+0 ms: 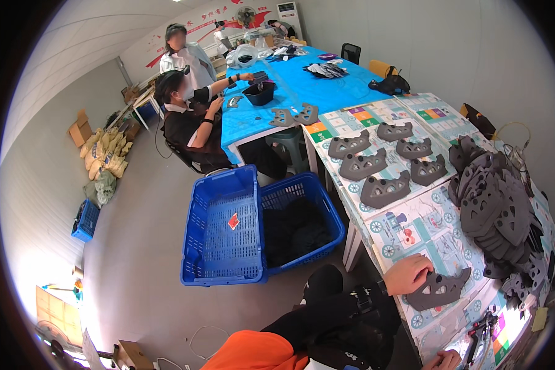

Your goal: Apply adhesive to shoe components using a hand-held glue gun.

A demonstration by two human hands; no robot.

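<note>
My left hand (409, 274) rests over the left end of a dark grey, curved foam-like pad (439, 291) with triangular cut-outs, lying on the patterned table. Its fingers are curled and pressed together; anything small in them is hidden. At the lower edge, only part of my right hand (444, 360) shows, fingers bent inward beside a dark hand tool (475, 339) with reddish handles. What those fingers hold, if anything, cannot be made out. Farther up the table lie several similar pads (385, 189), with dark round spots on them.
A heap of grey pads (490, 197) covers the table's right side. Left of the table stand a tilted blue crate (222, 229) and another blue crate (334, 216) with black material inside. A co-worker (194, 126) sits at the blue-covered table (314, 92), near a black bin (259, 95).
</note>
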